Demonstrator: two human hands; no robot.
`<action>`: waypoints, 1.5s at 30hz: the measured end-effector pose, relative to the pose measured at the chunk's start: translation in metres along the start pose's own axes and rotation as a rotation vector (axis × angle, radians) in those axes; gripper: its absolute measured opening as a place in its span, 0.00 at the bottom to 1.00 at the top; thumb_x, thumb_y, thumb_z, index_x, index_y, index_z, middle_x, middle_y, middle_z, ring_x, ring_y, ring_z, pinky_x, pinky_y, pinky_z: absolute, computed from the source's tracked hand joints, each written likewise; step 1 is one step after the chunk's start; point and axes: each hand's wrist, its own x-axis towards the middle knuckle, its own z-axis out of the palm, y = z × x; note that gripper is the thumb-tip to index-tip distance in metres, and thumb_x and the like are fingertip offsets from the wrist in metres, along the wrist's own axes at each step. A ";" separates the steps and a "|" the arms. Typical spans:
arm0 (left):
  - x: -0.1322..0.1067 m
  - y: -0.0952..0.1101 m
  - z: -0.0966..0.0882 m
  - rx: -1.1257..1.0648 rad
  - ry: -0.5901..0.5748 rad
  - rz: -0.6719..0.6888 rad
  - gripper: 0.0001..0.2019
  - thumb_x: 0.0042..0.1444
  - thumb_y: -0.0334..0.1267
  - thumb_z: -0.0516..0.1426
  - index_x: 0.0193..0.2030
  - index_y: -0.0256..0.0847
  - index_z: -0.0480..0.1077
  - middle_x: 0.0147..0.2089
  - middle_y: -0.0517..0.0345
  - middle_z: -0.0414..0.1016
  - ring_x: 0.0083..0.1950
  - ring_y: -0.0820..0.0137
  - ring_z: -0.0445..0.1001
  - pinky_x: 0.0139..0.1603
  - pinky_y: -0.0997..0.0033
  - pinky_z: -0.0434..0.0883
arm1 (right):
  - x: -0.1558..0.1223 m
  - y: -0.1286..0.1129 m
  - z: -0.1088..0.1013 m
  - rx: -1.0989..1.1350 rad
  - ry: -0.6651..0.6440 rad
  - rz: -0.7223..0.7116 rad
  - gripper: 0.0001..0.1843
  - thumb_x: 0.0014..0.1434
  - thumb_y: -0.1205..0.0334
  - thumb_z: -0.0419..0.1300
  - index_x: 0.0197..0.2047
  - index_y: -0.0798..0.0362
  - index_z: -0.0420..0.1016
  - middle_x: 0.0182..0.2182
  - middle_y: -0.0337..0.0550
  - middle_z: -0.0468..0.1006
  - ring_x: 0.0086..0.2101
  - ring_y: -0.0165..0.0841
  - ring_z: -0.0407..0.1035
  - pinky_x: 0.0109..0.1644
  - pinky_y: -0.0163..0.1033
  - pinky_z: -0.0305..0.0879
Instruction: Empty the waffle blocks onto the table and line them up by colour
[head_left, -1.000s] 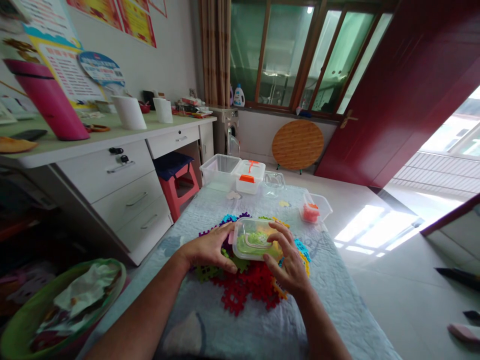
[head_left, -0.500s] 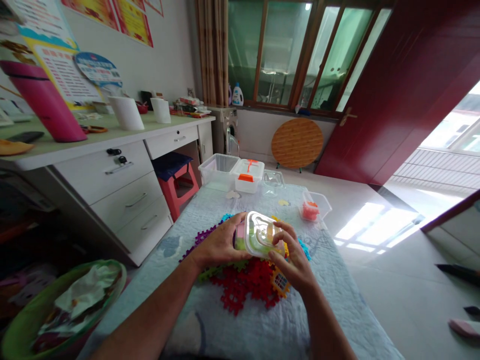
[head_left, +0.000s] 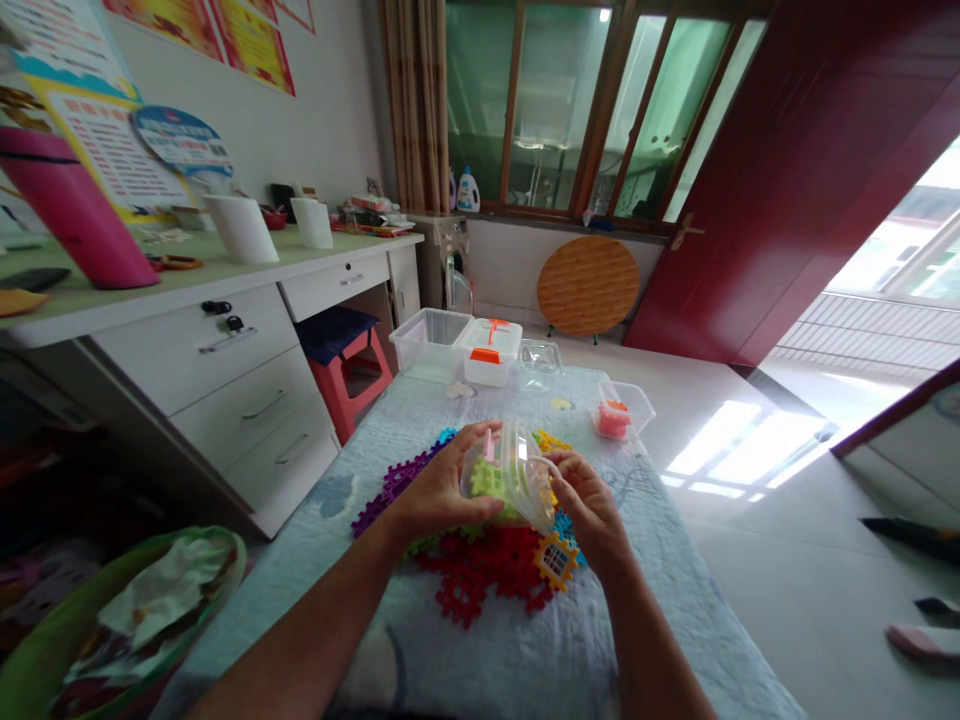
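Observation:
My left hand (head_left: 442,487) is wrapped round a clear plastic box (head_left: 474,468), tipped on its side over the table. Light green interlocking pieces (head_left: 489,482) and a bit of pink show through its wall. On the box's right side is a clear lid (head_left: 526,470). My right hand (head_left: 592,505) pinches the lid's thin pale handle (head_left: 546,466); whether the lid's edge is loose from the box is hard to see. Beneath both hands lies a pile of red (head_left: 480,575), purple (head_left: 390,490), blue and yellow toothed plastic pieces, including a yellow window piece (head_left: 556,562).
At the table's far end stand an open clear bin (head_left: 427,345), a white box with an orange latch (head_left: 491,368) and a clear container (head_left: 540,357). A clear box with orange-red pieces (head_left: 613,418) sits on the right edge. A green waste basket (head_left: 232,560) is at lower left.
The box has turned so its lid faces right instead of up toward me. My right hand has shifted from fingers spread over the lid to pinching its handle.

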 end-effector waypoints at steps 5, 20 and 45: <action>-0.001 -0.010 -0.006 -0.215 0.021 0.022 0.42 0.40 0.35 0.69 0.65 0.44 0.60 0.65 0.45 0.64 0.66 0.51 0.62 0.65 0.53 0.62 | -0.001 0.008 0.001 0.206 0.343 0.194 0.13 0.60 0.49 0.59 0.35 0.51 0.68 0.28 0.37 0.74 0.26 0.29 0.67 0.29 0.35 0.66; 0.014 0.033 -0.032 0.254 0.015 0.137 0.35 0.47 0.42 0.65 0.63 0.47 0.62 0.65 0.49 0.63 0.62 0.55 0.66 0.64 0.51 0.64 | 0.005 0.012 -0.001 0.598 0.340 0.336 0.20 0.54 0.43 0.65 0.35 0.50 0.65 0.28 0.39 0.79 0.31 0.35 0.77 0.32 0.39 0.74; 0.002 0.082 -0.063 0.748 0.097 0.226 0.47 0.47 0.45 0.65 0.71 0.51 0.47 0.67 0.50 0.58 0.67 0.52 0.59 0.67 0.49 0.59 | 0.003 0.009 0.002 0.629 0.263 0.434 0.18 0.50 0.49 0.69 0.38 0.50 0.71 0.30 0.38 0.80 0.27 0.31 0.74 0.30 0.36 0.69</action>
